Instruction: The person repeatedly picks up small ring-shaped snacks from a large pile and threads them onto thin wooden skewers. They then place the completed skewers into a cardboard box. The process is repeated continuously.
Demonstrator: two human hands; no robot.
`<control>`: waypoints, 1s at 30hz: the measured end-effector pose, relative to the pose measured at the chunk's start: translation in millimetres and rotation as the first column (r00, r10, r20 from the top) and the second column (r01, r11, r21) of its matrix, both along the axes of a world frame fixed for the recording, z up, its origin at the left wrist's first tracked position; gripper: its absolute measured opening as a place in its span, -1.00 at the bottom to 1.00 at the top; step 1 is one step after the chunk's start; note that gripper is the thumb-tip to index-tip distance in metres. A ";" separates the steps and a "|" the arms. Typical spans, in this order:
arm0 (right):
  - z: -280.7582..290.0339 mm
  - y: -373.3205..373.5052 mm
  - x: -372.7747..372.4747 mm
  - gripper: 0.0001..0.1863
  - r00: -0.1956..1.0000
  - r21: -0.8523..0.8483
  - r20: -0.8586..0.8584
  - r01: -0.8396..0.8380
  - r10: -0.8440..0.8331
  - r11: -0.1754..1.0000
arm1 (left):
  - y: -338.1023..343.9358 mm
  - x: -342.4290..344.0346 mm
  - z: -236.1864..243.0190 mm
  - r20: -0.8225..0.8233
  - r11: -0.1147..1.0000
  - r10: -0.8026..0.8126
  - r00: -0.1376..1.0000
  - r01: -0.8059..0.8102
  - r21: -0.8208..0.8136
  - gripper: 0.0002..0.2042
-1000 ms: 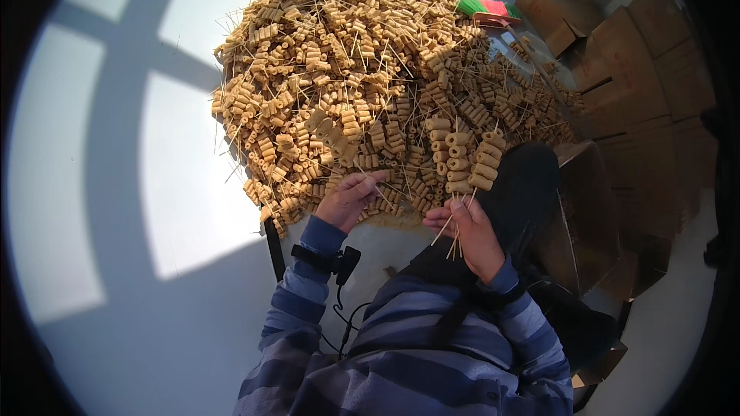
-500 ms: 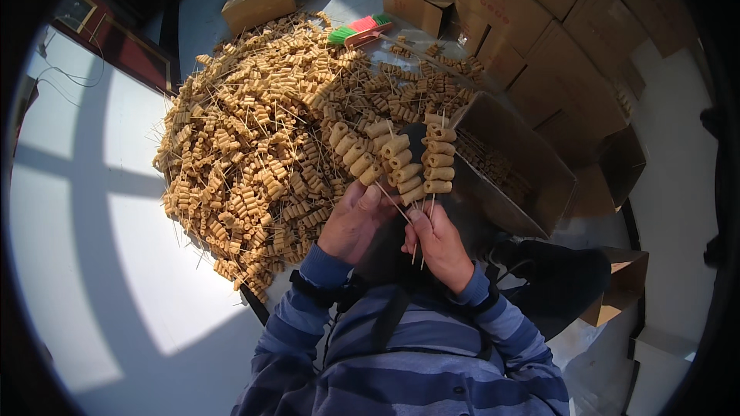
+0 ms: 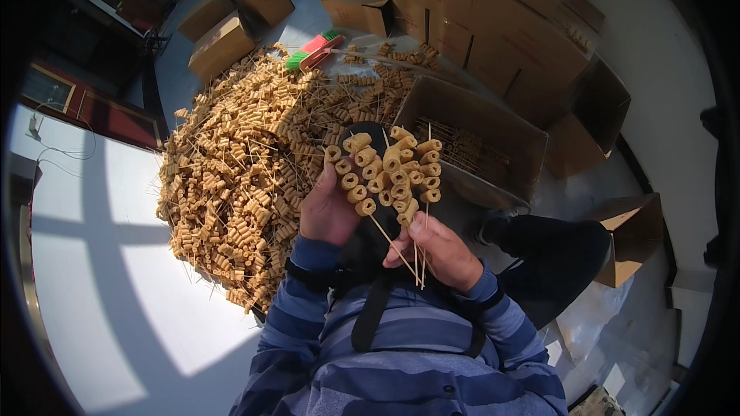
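Skewers (image 3: 389, 173) of small tan rolls fan out between both hands, just in front of the person's chest and above the near edge of the open box (image 3: 478, 142). Each stick carries a stack of short ridged tubes, and the bare wooden ends run down and converge at the right hand (image 3: 439, 250). That hand is closed around the stick ends, fingers curled, pinching the bunch together. The left hand (image 3: 327, 208) is cupped against the left side of the fan, its fingertips touching the outer skewers; whether it grips any or only steadies them is hard to tell.

To the left and ahead lies the pile (image 3: 247, 177), a broad heap of the same threaded skewers, sticks poking out at all angles, spread over the pale floor (image 3: 116, 277) where sunlight falls in window-shaped patches. The box, brown cardboard with flaps up, sits just right of the pile and holds a layer of skewers along its bottom. A brush (image 3: 312, 50) with green and red bristles rests at the far edge of the pile. Stacked cartons (image 3: 493, 8) stand behind the box, with more at top left. Both sleeves are blue and grey striped, and a dark strap crosses the chest
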State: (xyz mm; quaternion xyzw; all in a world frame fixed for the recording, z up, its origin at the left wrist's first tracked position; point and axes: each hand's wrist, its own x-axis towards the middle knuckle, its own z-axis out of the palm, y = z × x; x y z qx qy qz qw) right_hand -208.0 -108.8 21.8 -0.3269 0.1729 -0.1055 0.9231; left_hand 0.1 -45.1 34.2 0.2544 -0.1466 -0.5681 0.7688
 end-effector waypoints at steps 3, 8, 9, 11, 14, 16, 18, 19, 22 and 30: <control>-0.7 -2.9 -13.3 -0.69 0.998 0.079 0.005 -0.067 0.067 0.995 | -11.8 -17.6 -2.7 -0.031 0.999 -0.020 0.999 0.019 -0.028 -0.51; 1.0 -6.5 -21.6 -0.67 0.997 0.062 -0.022 -0.075 0.077 0.995 | -21.1 -32.5 4.2 -0.100 0.999 -0.025 0.995 0.023 -0.023 -0.49; 1.9 -6.0 -21.8 -0.67 0.997 0.061 -0.041 -0.069 0.072 0.996 | -20.7 -34.3 5.9 -0.103 0.997 -0.045 0.994 0.039 -0.063 -0.49; 3.0 -4.1 -19.8 -0.68 0.996 0.053 -0.076 -0.046 0.050 0.998 | -19.6 -33.4 8.6 -0.088 1.000 -0.013 0.996 0.012 -0.011 -0.48; 1.9 -0.6 -13.4 -0.71 0.994 0.045 -0.106 0.042 -0.037 0.998 | -17.7 -30.2 8.9 -0.022 0.999 -0.044 0.999 0.043 -0.021 -0.46; -1.2 1.0 -8.1 -0.74 0.985 0.072 -0.101 0.146 -0.139 0.987 | -17.4 -29.4 6.7 -0.035 0.995 -0.088 0.996 0.086 -0.050 -0.44; -4.7 -0.8 -7.1 -0.75 0.987 0.024 -0.114 0.121 -0.117 0.992 | -18.9 -30.8 3.4 -0.114 0.988 -0.136 0.984 0.126 -0.091 -0.41; -6.3 -2.4 -7.7 -0.75 0.985 0.010 -0.133 0.110 -0.108 0.994 | -18.9 -32.3 2.4 -0.095 0.992 -0.117 0.989 0.111 -0.060 -0.40; -8.3 -3.5 -9.6 -0.76 0.987 0.037 -0.086 0.139 -0.136 0.990 | -16.4 -35.9 2.9 -0.068 0.998 -0.061 0.996 0.062 0.012 -0.35; -6.0 -1.2 -5.4 -0.74 0.983 -0.110 -0.118 0.126 -0.139 0.986 | -18.6 -36.1 5.6 -0.009 0.996 -0.060 0.998 0.060 0.062 -0.34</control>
